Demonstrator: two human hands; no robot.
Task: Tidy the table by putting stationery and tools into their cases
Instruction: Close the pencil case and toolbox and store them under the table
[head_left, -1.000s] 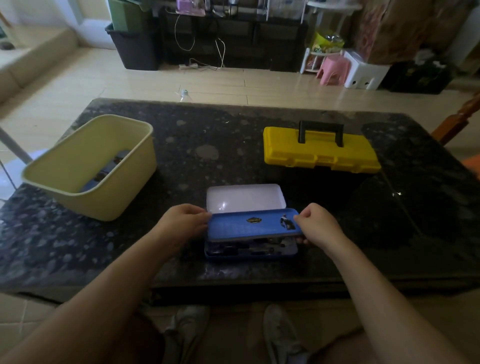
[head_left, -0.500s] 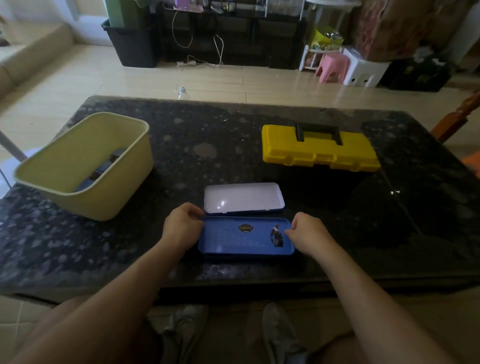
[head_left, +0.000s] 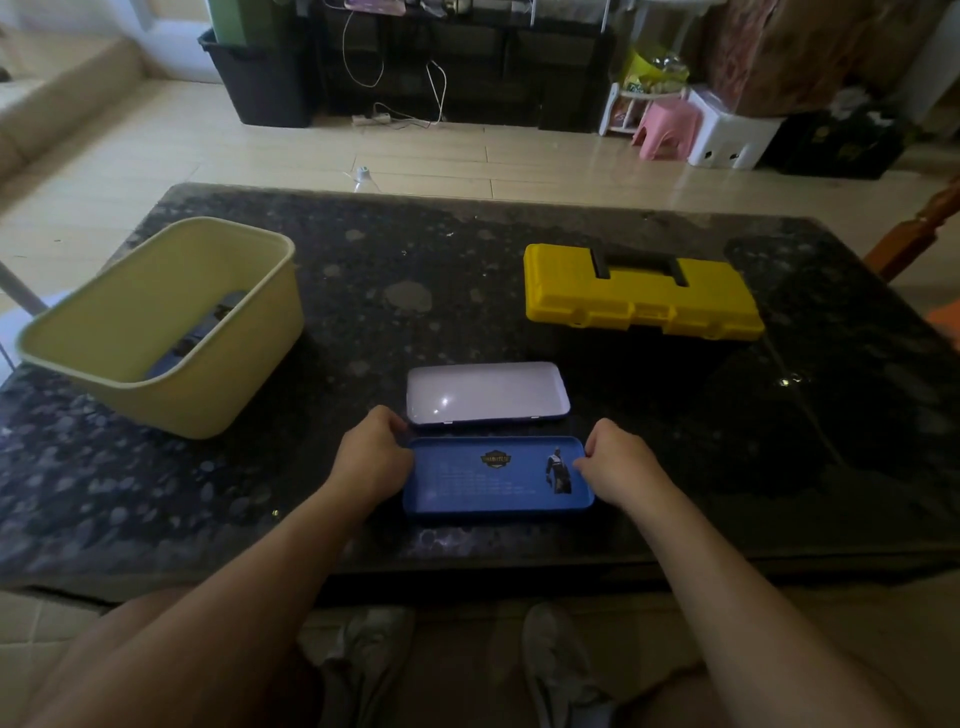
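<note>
A blue pencil case (head_left: 496, 478) lies closed and flat near the front edge of the dark stone table (head_left: 467, 260). My left hand (head_left: 371, 457) grips its left end with curled fingers. My right hand (head_left: 615, 465) grips its right end the same way. Just behind it lies a white flat tin part (head_left: 485, 392), inner side up. A yellow toolbox (head_left: 639, 296) with a black handle sits shut at the back right.
A pale yellow tub (head_left: 166, 322) stands at the left of the table with dark items inside. A wooden chair part (head_left: 914, 239) shows at the right edge. My shoes (head_left: 363, 660) are below the table's front edge.
The blue lid was tilted up over the case with its contents showing; it has come down flat and the case is now closed. Both hands stayed at its ends.
</note>
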